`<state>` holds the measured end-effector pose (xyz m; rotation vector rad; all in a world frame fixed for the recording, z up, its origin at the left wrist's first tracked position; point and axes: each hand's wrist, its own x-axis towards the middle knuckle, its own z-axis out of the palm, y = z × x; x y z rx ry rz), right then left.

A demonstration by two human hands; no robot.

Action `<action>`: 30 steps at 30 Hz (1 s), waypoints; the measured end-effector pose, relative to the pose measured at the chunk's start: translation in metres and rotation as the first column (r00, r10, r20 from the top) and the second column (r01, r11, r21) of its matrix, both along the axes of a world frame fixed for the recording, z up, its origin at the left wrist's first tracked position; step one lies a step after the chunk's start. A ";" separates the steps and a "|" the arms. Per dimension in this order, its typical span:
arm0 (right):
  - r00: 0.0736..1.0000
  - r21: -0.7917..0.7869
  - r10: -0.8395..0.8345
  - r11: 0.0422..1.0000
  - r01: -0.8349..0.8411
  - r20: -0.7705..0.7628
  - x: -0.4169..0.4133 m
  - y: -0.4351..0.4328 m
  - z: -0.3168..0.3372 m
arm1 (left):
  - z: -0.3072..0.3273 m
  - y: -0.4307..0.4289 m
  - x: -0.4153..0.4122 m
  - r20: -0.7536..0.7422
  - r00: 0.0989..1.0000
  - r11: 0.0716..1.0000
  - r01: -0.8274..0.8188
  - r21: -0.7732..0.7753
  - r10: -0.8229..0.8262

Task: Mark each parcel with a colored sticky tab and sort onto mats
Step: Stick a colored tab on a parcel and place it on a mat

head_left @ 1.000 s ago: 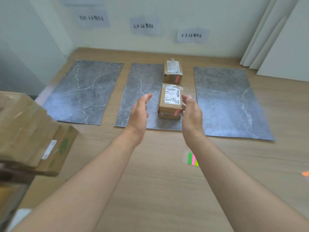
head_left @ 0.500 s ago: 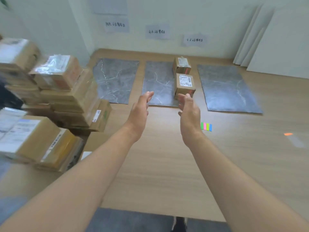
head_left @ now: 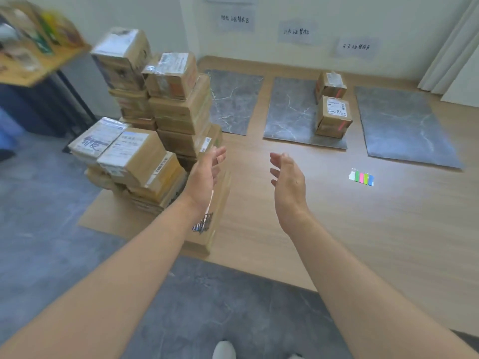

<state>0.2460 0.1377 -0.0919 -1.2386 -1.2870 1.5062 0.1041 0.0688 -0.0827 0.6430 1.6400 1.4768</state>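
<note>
Cardboard dominates the scene: a pile of parcels stands at the left edge of the wooden floor, where a person's left hand and right hand hover empty, fingers loosely spread, palms facing each other. The tall column looks the main hazard. Its top boxes sit skewed, so pulling one from lower down, or a knock from the left forearm, would likely topple several. The sticky tabs lie well apart from the pile, to the right, so a parcel could reach a mat unmarked. Counted: three grey mats, the left mat, middle mat and right mat. Two boxes, the near parcel and far parcel, stand on the middle one's right side. One pad of tabs shows several colours. Three paper signs hang on the wall. The pile holds over a dozen boxes, too overlapped to count exactly.
</note>
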 end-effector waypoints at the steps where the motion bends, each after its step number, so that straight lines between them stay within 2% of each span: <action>1: 1.000 -0.017 0.015 1.000 -0.015 0.006 -0.004 -0.006 -0.008 | -0.007 -0.008 -0.006 0.002 1.000 1.000 -0.017 -0.020 0.017; 8: 0.989 -0.094 0.125 0.988 -0.118 0.074 -0.031 -0.045 -0.054 | -0.040 -0.059 -0.036 0.046 0.991 0.989 -0.121 -0.087 0.126; 20: 0.961 -0.270 0.247 0.941 -0.206 0.128 -0.079 -0.087 -0.115 | -0.108 -0.104 -0.082 -0.024 0.983 0.957 -0.182 -0.228 0.181; 25: 0.953 -0.315 0.258 0.928 -0.199 0.160 -0.090 -0.099 -0.128 | -0.122 -0.106 -0.087 0.103 0.981 0.930 -0.119 -0.347 0.164; 30: 0.965 -0.307 0.189 0.943 -0.127 0.183 -0.080 -0.086 -0.123 | -0.115 -0.098 -0.080 0.154 0.976 0.935 -0.092 -0.343 0.153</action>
